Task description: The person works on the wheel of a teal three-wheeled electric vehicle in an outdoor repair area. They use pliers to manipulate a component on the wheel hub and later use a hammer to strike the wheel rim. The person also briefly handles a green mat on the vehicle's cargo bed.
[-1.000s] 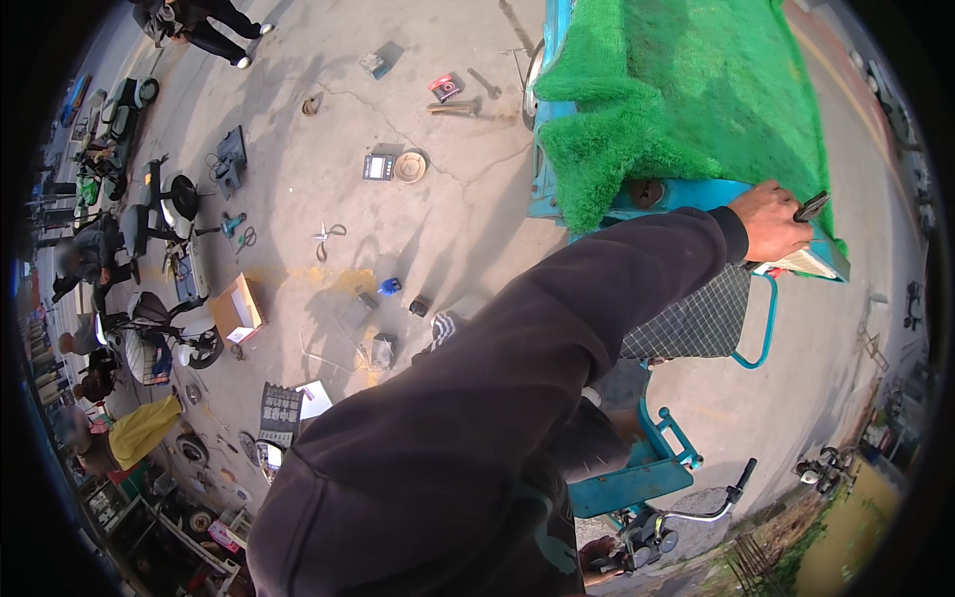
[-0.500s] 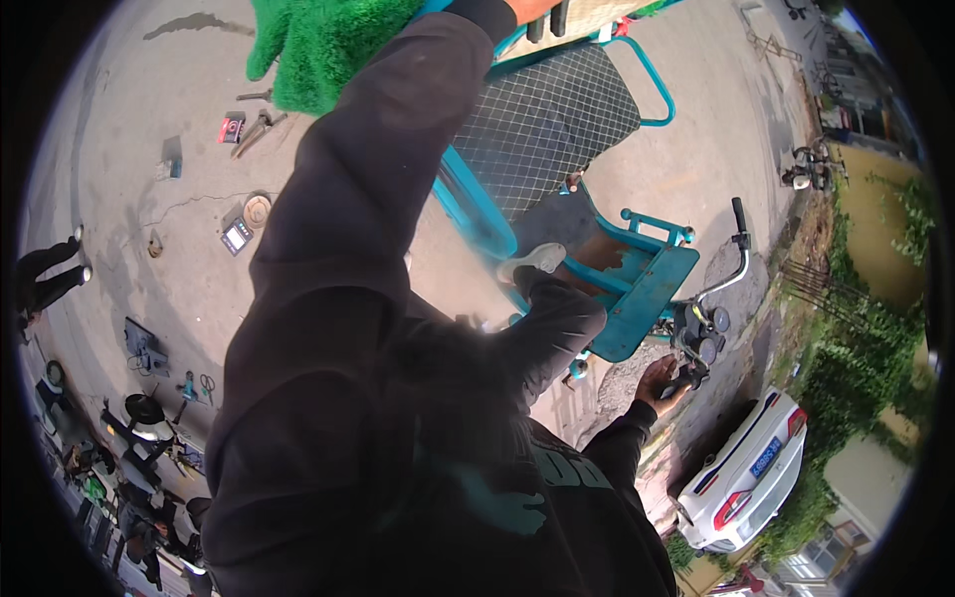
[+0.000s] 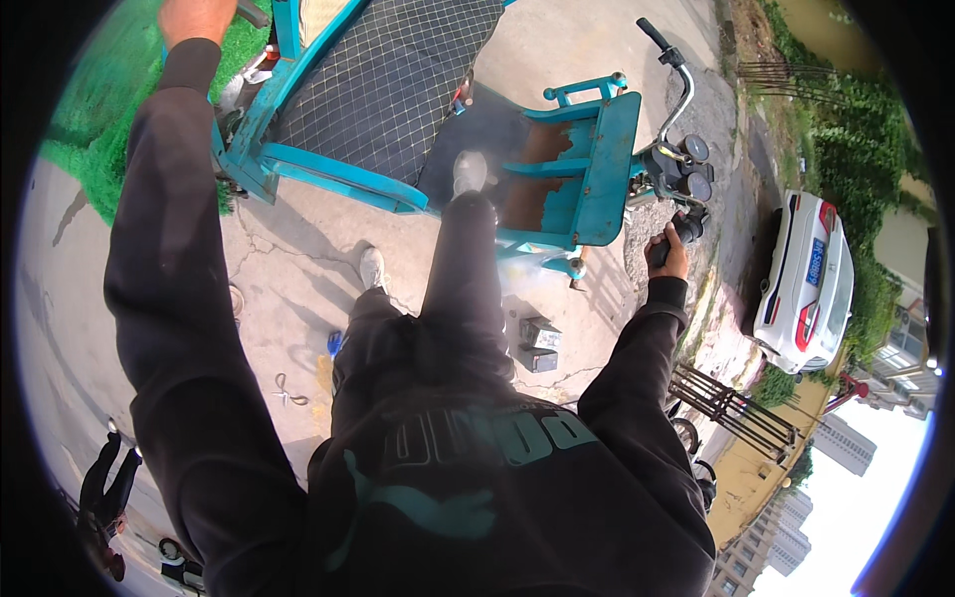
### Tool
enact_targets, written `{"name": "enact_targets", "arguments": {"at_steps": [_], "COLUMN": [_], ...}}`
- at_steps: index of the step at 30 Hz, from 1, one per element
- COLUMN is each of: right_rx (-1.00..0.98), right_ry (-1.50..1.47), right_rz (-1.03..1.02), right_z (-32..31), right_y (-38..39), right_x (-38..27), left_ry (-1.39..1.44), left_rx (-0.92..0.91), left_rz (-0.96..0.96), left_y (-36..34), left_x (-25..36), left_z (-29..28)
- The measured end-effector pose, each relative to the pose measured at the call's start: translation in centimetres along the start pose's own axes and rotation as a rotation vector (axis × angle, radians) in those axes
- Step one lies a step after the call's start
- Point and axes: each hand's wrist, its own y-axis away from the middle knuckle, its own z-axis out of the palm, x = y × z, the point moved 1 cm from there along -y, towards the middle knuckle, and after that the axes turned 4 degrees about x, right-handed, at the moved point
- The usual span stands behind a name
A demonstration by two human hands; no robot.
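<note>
The left arm [image 3: 164, 239] runs long and only slightly bent from the lower left toward 11 o'clock, its wrist in a dark cuff [image 3: 194, 65]; the left hand [image 3: 197, 18] lies between 10 and 11, fingers cut off by the view's edge. The right arm [image 3: 627, 373] bends at the elbow, forearm pointing to 1 o'clock; the right hand [image 3: 672, 259], between 2 and 3, has its fingers curled in a grasp. The chest [image 3: 497, 488] fills 6 o'clock. One leg [image 3: 460, 284] stretches toward 12.
</note>
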Motion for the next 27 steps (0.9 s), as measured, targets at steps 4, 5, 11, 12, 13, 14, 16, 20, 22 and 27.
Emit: {"name": "enact_targets", "arguments": {"at_steps": [4, 5, 11, 12, 13, 14, 16, 20, 22, 27], "right_rx": [0.117, 0.115, 0.103, 0.095, 0.108, 0.094, 0.112, 0.071, 0.057, 0.117], "right_ry": [0.022, 0.004, 0.080, 0.111, 0.090, 0.095, 0.094, 0.082, 0.084, 0.189], "right_rz": [-0.007, -0.005, -0.036, -0.030, -0.016, -0.011, -0.009, -0.024, -0.004, -0.037], "right_z": [-0.3, -0.2, -2.1, -1.7, -1.3, -1.3, -0.7, -0.2, -4.3, -2.6], "right_y": [-0.9, -1.1, -1.9, -1.8, -1.5, -1.6, -1.7, -1.9, -3.9, -4.1], "right_x": [-0.2, -0.1, -0.1, -0.2, -0.2, -0.3, -0.3, -0.5, -0.9, -0.2], "left_ry": [0.005, -0.039, -0.118, -0.084, -0.110, -0.133, -0.155, -0.091, -0.023, -0.090], "left_rx": [0.067, 0.072, -0.014, 0.002, -0.022, -0.046, -0.012, 0.083, -0.019, 0.049], "left_rz": [0.051, 0.034, -0.039, -0.040, -0.067, -0.098, -0.097, -0.063, -0.159, -0.064], "left_y": [-0.3, -0.1, 0.0, 0.0, -0.1, -0.1, -0.1, 0.2, -0.3, -0.1], "left_x": [0.2, 0.2, 0.5, 0.7, 0.7, 0.7, 0.7, 0.8, 2.3, 0.6], "left_z": [0.4, 0.4, 0.7, 0.5, 0.5, 0.5, 0.3, -1.0, -0.5, 0.0]}}
